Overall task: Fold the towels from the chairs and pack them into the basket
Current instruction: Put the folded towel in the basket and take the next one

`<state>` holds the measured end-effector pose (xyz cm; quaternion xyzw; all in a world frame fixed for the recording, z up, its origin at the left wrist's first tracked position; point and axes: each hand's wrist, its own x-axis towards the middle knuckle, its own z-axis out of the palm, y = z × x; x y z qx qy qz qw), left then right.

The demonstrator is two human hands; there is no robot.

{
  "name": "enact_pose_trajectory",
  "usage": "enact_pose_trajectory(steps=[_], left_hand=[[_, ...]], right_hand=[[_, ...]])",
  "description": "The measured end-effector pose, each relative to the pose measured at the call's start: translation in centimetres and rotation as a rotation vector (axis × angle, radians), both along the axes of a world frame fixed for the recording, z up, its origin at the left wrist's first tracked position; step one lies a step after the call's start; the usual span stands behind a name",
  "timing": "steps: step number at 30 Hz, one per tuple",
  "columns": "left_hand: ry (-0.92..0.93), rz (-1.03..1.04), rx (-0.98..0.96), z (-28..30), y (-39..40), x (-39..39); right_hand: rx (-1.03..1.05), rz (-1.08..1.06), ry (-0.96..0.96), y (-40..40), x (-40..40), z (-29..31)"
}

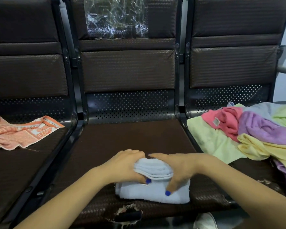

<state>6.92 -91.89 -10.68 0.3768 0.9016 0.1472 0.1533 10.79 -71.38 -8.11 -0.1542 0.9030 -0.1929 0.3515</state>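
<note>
Head view: pale blue towel (153, 192), folded, on the middle chair seat (130, 138); the left hand (124, 166) and right hand (177, 169) both curl around its raised upper fold, thumbs pressing the near side. Left of the fingers, an orange patterned towel (21, 134); right of them, a heap of coloured towels (248, 131).

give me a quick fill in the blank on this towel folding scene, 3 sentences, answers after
1. Both hands grip a folded towel whose colour is light ____.
2. The orange patterned towel lies on the ____ seat.
3. The heap of towels on the right seat has one pink, one ____, and several pale yellow-green ones.

Left hand and right hand are on the middle seat.

Missing words: blue; left; purple
</note>
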Motion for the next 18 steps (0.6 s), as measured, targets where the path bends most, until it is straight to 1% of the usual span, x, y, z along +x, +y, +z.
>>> enact_pose_trajectory(steps=[2, 3, 5, 8, 10, 11, 13, 15, 16, 18], left_hand=[[0.189, -0.063, -0.032, 0.5, 0.2, 0.8], [0.240, -0.088, -0.016, 0.7, 0.2, 1.1], [0.281, -0.106, 0.040, 1.1, 0.0, 1.5], [0.200, -0.018, 0.153, 2.1, -1.1, 1.8], [0.154, 0.035, 0.226, 3.1, -1.6, 2.1], [0.155, 0.077, 0.305, 3.6, -1.6, 2.3], [0.125, 0.185, 0.551, 4.8, -0.9, 2.4], [0.025, 0.269, 0.772, 5.9, 0.9, 2.5], [-0.021, 0.285, 0.833, 6.4, 2.3, 2.7], [-0.102, 0.280, 0.892, 7.0, 5.7, 3.4]], right_hand=[[0.043, 0.057, 0.165, -1.6, 0.4, -0.2], [0.025, 0.055, 0.228, -2.3, 0.4, -0.2], [-0.034, 0.029, 0.257, -3.1, 0.3, 0.1], [-0.116, -0.012, 0.214, -2.8, 0.3, 1.7], [-0.214, -0.091, 0.171, -1.6, 0.5, 3.3], [-0.271, -0.141, 0.154, -0.7, 0.8, 4.3], [-0.399, -0.272, 0.157, 1.8, 1.7, 6.5], [-0.520, -0.447, 0.212, 5.2, 3.1, 8.4], [-0.588, -0.547, 0.238, 7.4, 4.1, 9.1], [-0.706, -0.733, 0.268, 12.0, 6.8, 9.9]])
